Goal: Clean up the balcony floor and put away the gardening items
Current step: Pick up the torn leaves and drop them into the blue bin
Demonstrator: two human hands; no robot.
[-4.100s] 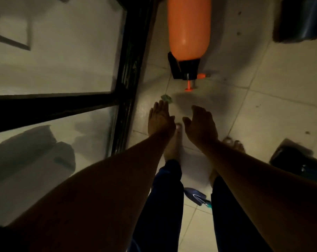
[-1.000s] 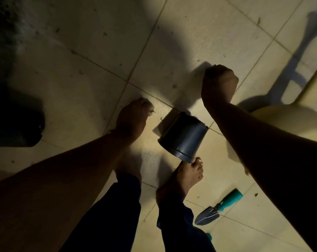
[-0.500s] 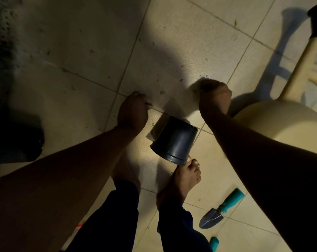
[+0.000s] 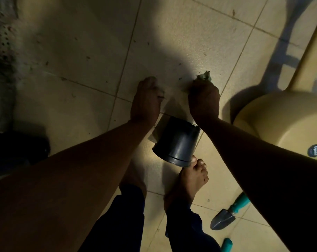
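Tiled floor [image 4: 92, 51]; right hand [image 4: 204, 100] grips leaves [image 4: 205, 77]; left hand [image 4: 146, 100] curled.

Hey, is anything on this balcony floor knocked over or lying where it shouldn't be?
Yes. The dark pot lies tipped on its side by the person's foot. A trowel lies loose on the tiles, which are flecked with small debris. The right hand grips a greenish scrap.
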